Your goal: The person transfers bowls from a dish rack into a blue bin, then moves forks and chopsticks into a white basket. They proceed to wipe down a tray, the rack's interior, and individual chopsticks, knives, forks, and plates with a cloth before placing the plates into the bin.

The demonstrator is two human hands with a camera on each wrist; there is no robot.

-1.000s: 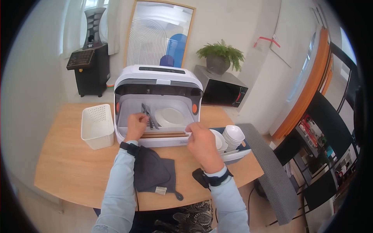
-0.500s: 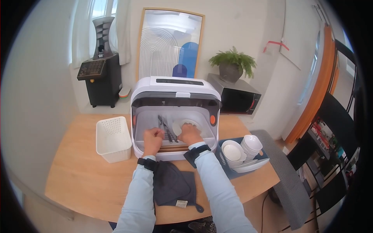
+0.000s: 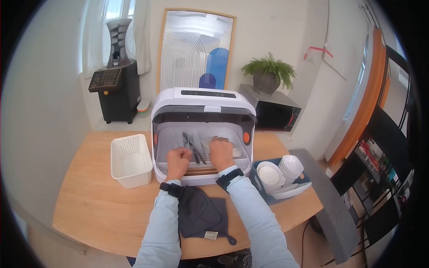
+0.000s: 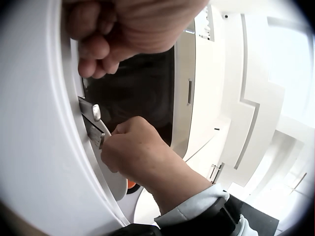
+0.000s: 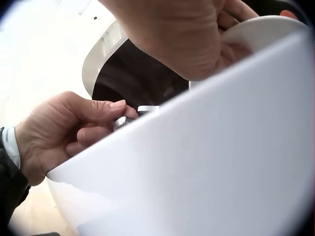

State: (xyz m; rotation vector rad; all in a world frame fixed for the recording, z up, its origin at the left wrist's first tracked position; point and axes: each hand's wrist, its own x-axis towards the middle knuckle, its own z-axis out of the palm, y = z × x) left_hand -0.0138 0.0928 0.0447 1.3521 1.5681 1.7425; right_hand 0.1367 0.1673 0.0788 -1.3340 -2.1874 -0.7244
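In the head view, my left hand [image 3: 178, 163] hovers over the front of the white cabinet [image 3: 205, 179], beside dark-handled cutlery [image 3: 195, 152]. Its thumb and fingers are curled together, and the left wrist view shows a gap between them and the metal cutlery ends [image 4: 96, 112]. My right hand [image 3: 222, 154] grips a white plate at the cabinet's right side; the right wrist view shows fingers curled behind the plate [image 5: 263, 30]. Most of the plate is hidden by the hand and the cabinet wall. Brown chopsticks [image 3: 196, 171] lie along the front compartment.
A white perforated basket [image 3: 130, 163] stands left of the cabinet. At right, a blue bin [image 3: 273, 200] holds white bowls [image 3: 271, 174] and plates. A dark cloth [image 3: 201, 214] lies in front. The cabinet's tinted cover [image 3: 203, 117] is raised above the hands.
From beside the cabinet's front right edge, my right hand has moved inside and taken hold of the plate. The plate is now tilted up. My left hand stays near the cutlery; the head view has shifted.
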